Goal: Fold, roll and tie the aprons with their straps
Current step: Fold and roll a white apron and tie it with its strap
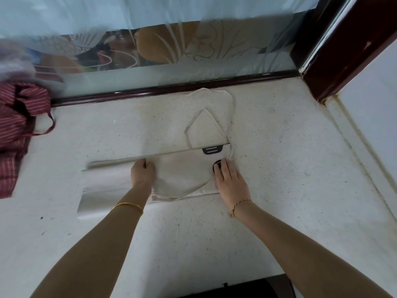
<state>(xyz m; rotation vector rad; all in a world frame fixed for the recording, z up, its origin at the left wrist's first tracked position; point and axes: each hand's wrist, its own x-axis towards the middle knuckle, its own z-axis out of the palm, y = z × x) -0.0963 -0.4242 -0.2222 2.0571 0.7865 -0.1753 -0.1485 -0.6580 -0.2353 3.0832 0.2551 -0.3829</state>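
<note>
Left grip [142, 174] pinches beige apron [182, 175]; speckled counter [279, 168], frosted glass [193, 67] behind.

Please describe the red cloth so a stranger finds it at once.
Follow the dark window rail to its left end. A crumpled cloth lies there on the pale counter. Unlike the plain beige apron, it is dark red with thin pale stripes.

A beige apron [180, 175] lies folded on the speckled counter [279, 168]. The left hand [142, 173] grips the apron's far fold, and the right hand [231, 181] presses flat on its right end. Its strap [208, 91] loops beyond it. A red striped apron [15, 130] is heaped well to its left.
</note>
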